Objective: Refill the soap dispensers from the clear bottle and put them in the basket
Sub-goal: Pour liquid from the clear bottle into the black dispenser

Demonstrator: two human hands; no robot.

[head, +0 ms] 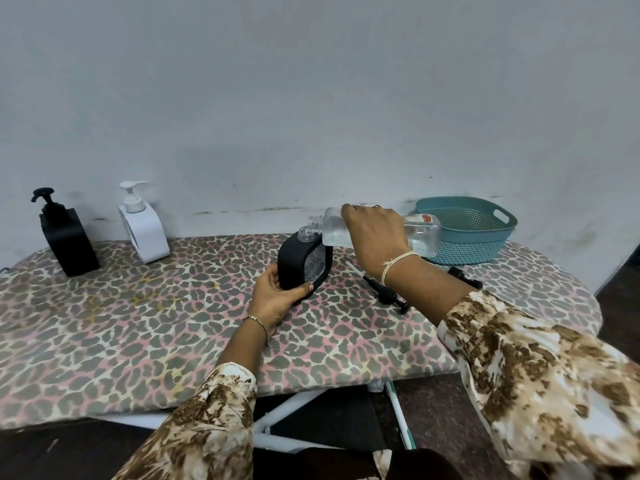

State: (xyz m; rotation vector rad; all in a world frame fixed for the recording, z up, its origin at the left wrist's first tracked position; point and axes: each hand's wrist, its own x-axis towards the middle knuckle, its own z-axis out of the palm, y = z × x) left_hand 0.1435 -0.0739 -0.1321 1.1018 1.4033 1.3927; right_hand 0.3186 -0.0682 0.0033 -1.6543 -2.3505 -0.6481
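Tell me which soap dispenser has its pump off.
The rounded black dispenser gripped by the left hand, in the middle: its clear neck stands open. The square black dispenser and the white dispenser at the far left both have pumps on.

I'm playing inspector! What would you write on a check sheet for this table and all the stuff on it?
Surface: leopard-print ironing board, cover lying flat.
Job's things: open black dispenser upright, pump off; clear bottle tipped sideways, mouth just above that dispenser's neck; black square dispenser and white dispenser far left, pumps on; teal basket far right, nothing seen inside.
Clutter: removed pump lying on the board; another black part near the basket, partly hidden by the arm.
Hands: left hand grips the open black dispenser's base; right hand grips the clear bottle.
Cables: nothing seen.
Surroundings: pale wall behind; white board legs and dark floor below.
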